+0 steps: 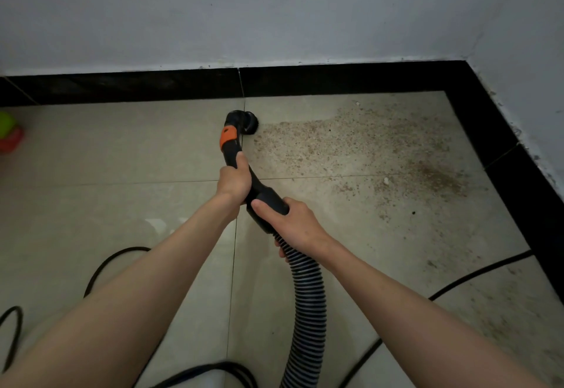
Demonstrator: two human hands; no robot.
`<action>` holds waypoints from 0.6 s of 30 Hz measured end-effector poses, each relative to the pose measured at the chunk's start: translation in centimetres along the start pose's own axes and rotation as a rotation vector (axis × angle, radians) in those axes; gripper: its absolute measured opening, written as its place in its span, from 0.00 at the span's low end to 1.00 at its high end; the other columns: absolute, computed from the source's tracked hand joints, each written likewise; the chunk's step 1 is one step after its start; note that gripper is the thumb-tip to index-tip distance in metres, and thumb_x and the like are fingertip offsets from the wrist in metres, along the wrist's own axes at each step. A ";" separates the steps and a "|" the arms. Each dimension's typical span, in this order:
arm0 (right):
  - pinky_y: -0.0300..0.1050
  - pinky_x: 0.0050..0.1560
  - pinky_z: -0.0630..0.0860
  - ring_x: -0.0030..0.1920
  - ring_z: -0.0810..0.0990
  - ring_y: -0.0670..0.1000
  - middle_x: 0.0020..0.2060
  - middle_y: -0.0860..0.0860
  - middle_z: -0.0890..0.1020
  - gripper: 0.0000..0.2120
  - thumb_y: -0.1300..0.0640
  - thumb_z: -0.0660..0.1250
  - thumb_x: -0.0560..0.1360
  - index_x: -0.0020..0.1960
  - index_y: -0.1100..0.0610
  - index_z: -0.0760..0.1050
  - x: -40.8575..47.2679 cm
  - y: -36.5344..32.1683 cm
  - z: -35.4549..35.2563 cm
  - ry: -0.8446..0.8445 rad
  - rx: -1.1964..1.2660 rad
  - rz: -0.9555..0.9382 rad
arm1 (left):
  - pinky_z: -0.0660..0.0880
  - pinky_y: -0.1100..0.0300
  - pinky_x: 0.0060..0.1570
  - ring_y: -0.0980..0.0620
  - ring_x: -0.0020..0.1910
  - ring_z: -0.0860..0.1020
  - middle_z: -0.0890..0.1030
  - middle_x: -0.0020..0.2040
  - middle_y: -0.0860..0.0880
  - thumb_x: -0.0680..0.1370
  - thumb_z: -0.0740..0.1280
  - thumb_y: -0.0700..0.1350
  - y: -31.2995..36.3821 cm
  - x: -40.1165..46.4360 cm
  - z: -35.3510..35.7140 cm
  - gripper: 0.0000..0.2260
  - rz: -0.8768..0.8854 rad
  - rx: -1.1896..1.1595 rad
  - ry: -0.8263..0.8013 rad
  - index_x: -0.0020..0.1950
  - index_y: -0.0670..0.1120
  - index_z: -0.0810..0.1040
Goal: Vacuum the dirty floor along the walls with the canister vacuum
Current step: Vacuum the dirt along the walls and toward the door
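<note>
Vacuum nozzle first: the black plastic curved wand (236,156) with its orange collar (228,138) reaches away from me toward the black skirting (122,87), and its round black brush head (244,124) sits on the beige tiled floor (106,159), close to the skirting, at the left edge of the gritty brown dirt patch (366,156). That patch spreads rightward into the corner, where grey-white walls (274,12) meet.

My left hand (233,181) is wrapped round the wand just below the orange collar, fingers curled about it. My right hand (290,223) grips lower down, where the wand's thick end joins the ribbed black-and-grey flexible hose (306,311); the thumb lies across the top of the black cuff and the fingers curl underneath the first ribs. So the brush head lies ahead of both grips, beyond the left hand, and the hose trails back toward me from the right.

I can read no writing or brand on the wand; a small dark mark on the collar is too small to tell.

A thin black power cable (457,281) runs across the tiles at the right, and more cable loops (100,268) at the left. At the far left edge sits a blurred green and red object (9,134).
</note>
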State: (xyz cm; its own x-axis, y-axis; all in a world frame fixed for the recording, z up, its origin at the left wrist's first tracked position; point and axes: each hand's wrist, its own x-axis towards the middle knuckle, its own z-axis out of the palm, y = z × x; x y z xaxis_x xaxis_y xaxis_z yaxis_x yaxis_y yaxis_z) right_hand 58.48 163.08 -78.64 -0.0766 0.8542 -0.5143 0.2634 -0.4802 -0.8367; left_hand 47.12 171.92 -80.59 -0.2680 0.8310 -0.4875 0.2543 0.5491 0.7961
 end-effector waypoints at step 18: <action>0.40 0.24 0.74 0.25 0.76 0.50 0.33 0.55 0.77 0.21 0.38 0.68 0.74 0.47 0.57 0.72 -1.5 1.3 -3.8 0.073 0.116 0.038 | 0.76 0.50 0.54 0.43 0.53 0.77 0.78 0.56 0.40 0.82 0.50 0.58 2.3 -1.7 4.9 0.25 0.016 0.112 -0.076 0.65 0.39 0.68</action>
State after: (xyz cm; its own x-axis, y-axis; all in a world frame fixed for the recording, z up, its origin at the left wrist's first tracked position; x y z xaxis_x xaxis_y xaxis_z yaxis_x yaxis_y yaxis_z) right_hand 62.60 161.97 -78.25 0.0028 0.8450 -0.5348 0.1512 -0.5290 -0.8351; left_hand 52.70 172.24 -79.68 -0.1934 0.8416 -0.5042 0.3612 0.5389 0.7610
